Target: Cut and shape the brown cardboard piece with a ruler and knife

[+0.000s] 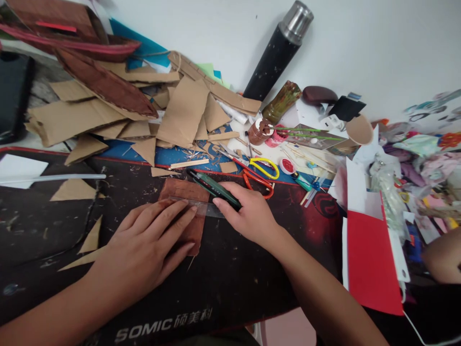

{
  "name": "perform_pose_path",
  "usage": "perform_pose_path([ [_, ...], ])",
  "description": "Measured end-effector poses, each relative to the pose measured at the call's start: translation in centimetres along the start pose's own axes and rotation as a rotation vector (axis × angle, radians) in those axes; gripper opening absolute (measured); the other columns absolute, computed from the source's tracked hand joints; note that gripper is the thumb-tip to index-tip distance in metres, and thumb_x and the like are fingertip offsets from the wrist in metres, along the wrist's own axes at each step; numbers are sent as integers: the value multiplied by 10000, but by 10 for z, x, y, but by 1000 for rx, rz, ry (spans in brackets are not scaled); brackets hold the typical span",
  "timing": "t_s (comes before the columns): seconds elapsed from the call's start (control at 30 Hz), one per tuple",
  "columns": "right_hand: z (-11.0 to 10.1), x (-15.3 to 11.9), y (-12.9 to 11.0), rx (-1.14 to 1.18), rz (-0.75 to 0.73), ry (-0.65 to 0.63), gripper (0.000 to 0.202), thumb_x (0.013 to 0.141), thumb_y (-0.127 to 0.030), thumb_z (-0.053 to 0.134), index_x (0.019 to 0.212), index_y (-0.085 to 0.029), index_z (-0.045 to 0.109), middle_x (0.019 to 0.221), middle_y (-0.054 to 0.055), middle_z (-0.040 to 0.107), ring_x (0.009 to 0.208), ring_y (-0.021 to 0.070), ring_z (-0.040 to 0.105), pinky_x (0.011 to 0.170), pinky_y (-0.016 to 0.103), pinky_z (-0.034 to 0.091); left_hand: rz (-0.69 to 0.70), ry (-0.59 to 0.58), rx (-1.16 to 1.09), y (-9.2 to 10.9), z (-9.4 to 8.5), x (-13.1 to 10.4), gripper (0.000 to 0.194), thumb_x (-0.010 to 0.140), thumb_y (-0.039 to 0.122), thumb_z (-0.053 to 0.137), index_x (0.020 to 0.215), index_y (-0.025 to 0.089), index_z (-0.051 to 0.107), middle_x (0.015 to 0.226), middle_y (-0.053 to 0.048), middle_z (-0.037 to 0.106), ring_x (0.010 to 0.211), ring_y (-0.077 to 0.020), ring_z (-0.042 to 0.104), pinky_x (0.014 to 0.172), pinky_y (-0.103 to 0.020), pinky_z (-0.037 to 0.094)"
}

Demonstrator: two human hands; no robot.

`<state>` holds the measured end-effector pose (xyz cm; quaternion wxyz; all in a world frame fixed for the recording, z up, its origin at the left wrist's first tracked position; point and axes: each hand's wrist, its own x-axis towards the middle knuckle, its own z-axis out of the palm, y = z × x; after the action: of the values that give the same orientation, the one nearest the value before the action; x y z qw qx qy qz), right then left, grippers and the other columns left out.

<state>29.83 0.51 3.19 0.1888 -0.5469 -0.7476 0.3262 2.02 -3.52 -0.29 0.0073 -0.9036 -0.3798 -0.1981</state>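
A brown-painted cardboard piece lies on the dark desk mat, with a clear ruler across it. My left hand rests flat on the ruler and the cardboard, its fingers stretched out and pressing down. In my right hand is a dark green utility knife, gripped with the fingers wrapped round it. The knife is tilted over the upper right part of the cardboard, its front end pointing up and left. I cannot make out a blade.
Behind the mat are cardboard scraps, a brown model boat hull, a black thermos, paint jars and yellow-handled scissors. Red paper lies at right. Another person's arm shows at the right edge.
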Motion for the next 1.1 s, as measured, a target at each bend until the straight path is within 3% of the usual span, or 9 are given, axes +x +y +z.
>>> perform_pose_path([
  [0.27,10,5,8,50,-71,80,310,1164,-414,675,1397,-245,790,1317,95,899,1191,276,867,1031,381,651,-23,-3,-13,1,-2,-2,451,1130,364,604,1512,149,712,1449,-208,793,1252,-406,729,1072,-568,561],
  [0.53,11,6,10,101,-111,145,259,1150,-382,702,1350,-251,803,1237,76,912,1109,255,882,978,362,675,-13,-11,-15,2,0,-2,520,1115,346,610,1582,128,674,1467,-210,799,1281,-405,732,1108,-562,546],
  [0.67,11,7,10,108,-147,195,235,1146,-355,710,1329,-242,804,1228,73,915,1097,242,885,974,338,673,-13,-28,-11,2,2,-4,589,1116,336,602,1669,131,609,1530,-205,784,1329,-404,728,1141,-568,532],
  [0.87,10,7,12,112,-144,230,233,1139,-345,710,1324,-245,809,1198,67,920,1059,240,891,944,328,684,-70,-63,-65,8,6,-3,698,1154,407,535,1800,154,459,1662,-204,717,1539,-415,648,1311,-613,437],
  [1.1,9,8,13,101,-140,276,251,1137,-366,703,1336,-260,813,1187,57,917,1021,239,883,922,327,687,-87,-89,-87,7,5,-3,798,1175,487,527,1886,205,299,1689,-184,702,1528,-399,662,1322,-602,430],
])
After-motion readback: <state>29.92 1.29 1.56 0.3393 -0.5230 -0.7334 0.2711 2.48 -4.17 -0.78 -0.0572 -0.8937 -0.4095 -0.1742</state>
